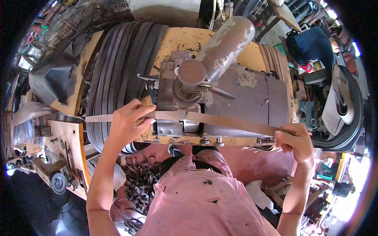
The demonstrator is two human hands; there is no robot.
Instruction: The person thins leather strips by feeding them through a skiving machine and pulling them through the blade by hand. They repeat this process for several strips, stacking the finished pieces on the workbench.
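Our left hand [128,122] and right hand [297,141] pinch one long tan strip [232,122] with their fingers, across the brown machine [246,98].

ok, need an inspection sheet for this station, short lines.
Surface: yellow bench, worn and stained.
Job's things: flat brown strip lying across the front of a metal machine with chipped paint.
Clutter: dark strips draped over the bench's left; brown strips on its right; strip scraps heaped low at left.
Hands: left hand at the strip left of the machine head, firmness of grip unclear; right hand pinching its right end.
Cables: nothing seen on the bench.
Surroundings: crowded; grey wheel at left, coiled dark bands at right.
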